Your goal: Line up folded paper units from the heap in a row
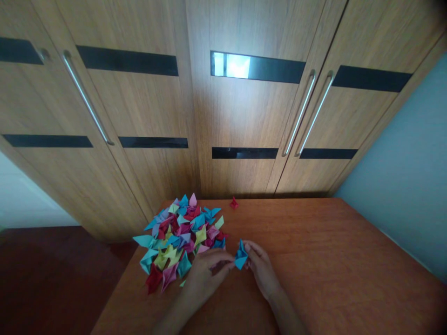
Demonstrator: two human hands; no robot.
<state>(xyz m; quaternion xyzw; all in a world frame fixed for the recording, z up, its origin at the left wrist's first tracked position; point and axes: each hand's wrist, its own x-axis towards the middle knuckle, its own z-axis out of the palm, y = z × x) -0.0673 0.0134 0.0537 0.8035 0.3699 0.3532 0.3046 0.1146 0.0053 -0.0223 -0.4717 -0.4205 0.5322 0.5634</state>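
A blue folded-paper piece (240, 257), shaped like an origami crane, is held up between my two hands over the wooden table (314, 260). My left hand (206, 274) pinches its left side with thumb and forefinger. On the other side, the fingers of my right hand (261, 267) are closed on its right edge. Just beyond and left of my left hand lies a heap of folded-paper pieces (183, 228) in blue, pink, red, yellow and purple. My left hand hides part of the heap's near right edge.
One small red folded-paper piece (233, 203) lies apart at the table's back edge. Behind the table stands a wooden wardrobe (240, 116) with long metal handles (298, 114). A pale wall (401, 163) borders the right side; dark red floor (63, 274) shows at left.
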